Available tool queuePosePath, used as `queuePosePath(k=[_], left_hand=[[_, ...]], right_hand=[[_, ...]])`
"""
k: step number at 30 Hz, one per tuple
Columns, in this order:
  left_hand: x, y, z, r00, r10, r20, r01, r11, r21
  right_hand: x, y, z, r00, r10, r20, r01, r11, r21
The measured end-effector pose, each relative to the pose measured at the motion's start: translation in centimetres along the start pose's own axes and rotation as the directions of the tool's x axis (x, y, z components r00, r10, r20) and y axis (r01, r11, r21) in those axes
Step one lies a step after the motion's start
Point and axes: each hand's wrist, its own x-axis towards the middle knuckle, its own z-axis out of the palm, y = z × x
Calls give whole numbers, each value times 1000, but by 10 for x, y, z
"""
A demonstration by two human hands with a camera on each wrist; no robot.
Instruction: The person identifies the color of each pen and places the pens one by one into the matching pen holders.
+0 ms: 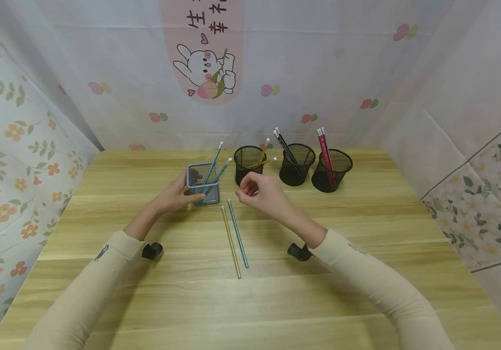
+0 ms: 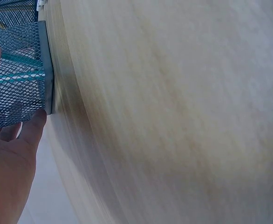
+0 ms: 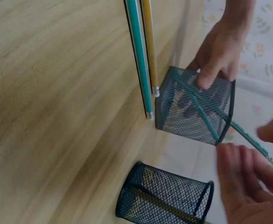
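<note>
My left hand (image 1: 172, 197) grips a square grey mesh pen holder (image 1: 213, 198), thumb on its near wall and other fingers around the far left side. Two teal pencils (image 1: 213, 159) lean inside it, eraser ends up. In the right wrist view the holder (image 3: 192, 123) stands on the table. My right hand (image 1: 264, 192) hovers just in front of a round black mesh cup (image 1: 241, 170) containing yellow pencils (image 1: 264, 150). Its fingers are loosely bent, thumb apart, with nothing between them. Below the hands, a yellow pencil (image 1: 231, 243) and a teal pencil (image 1: 238, 234) lie side by side on the table.
To the right stand two more round mesh cups, one (image 1: 293, 176) with black pencils (image 1: 284, 144), the other (image 1: 322, 181) with red pencils (image 1: 325, 150). A printed cloth (image 1: 320, 73) hangs behind the wooden table (image 1: 180, 301). Black wrist mounts (image 1: 152, 251) show beside the sleeves.
</note>
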Motion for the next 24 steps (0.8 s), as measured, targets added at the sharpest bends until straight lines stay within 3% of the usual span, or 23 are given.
queuePosePath(k=[5, 8, 19, 24], left_hand=[[-1, -1, 0, 1000, -5, -1, 5, 1000, -12], [-1, 0, 0, 1000, -9, 2, 9, 1000, -12], [0, 0, -1, 1000, -1, 4, 1, 1000, -22], [0, 1, -1, 1000, -6, 1, 6, 1000, -17]], right_hand=[[1, 4, 5, 976, 159, 149, -144, 984, -102], [2, 7, 8, 960, 208, 190, -177, 970, -165], [3, 16, 23, 929, 215, 301, -163, 969, -187], [1, 15, 32, 909, 260, 327, -197, 957, -214]])
